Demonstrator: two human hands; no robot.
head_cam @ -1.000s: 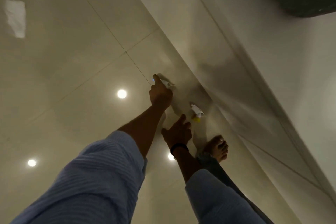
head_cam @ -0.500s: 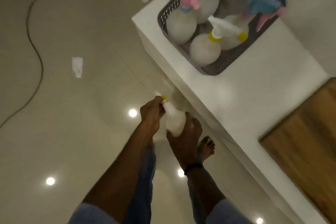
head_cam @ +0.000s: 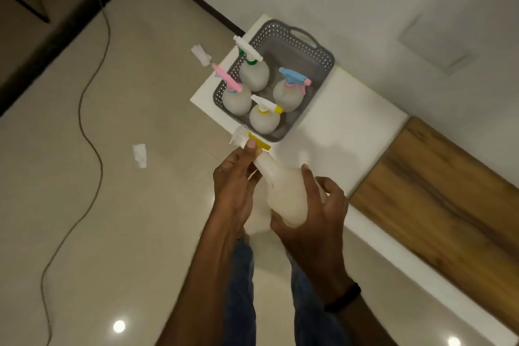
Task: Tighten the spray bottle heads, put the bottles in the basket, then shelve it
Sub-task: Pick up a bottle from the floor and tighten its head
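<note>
I hold a white spray bottle (head_cam: 283, 191) tilted in front of me, its head pointing away. My right hand (head_cam: 317, 213) wraps the bottle's body from below. My left hand (head_cam: 236, 180) grips its white and yellow spray head (head_cam: 252, 142). Beyond it a grey perforated basket (head_cam: 317, 64) stands on the end of a white ledge (head_cam: 345, 132). Several white bottles stand upright inside it, with a green head (head_cam: 247, 50), a pink head (head_cam: 227, 80), a blue and pink head (head_cam: 295, 80) and a yellow head (head_cam: 265, 105).
A black cable (head_cam: 87, 109) snakes over the glossy beige floor on the left. Two scraps of white paper (head_cam: 140, 154) lie on the floor near the ledge. A wooden panel (head_cam: 438, 194) adjoins the ledge on the right. A white wall rises behind the basket.
The view has swung up from the floor to the ledge and basket. Both hands lifted a bottle off the floor and now hold it higher, near the basket's front edge.
</note>
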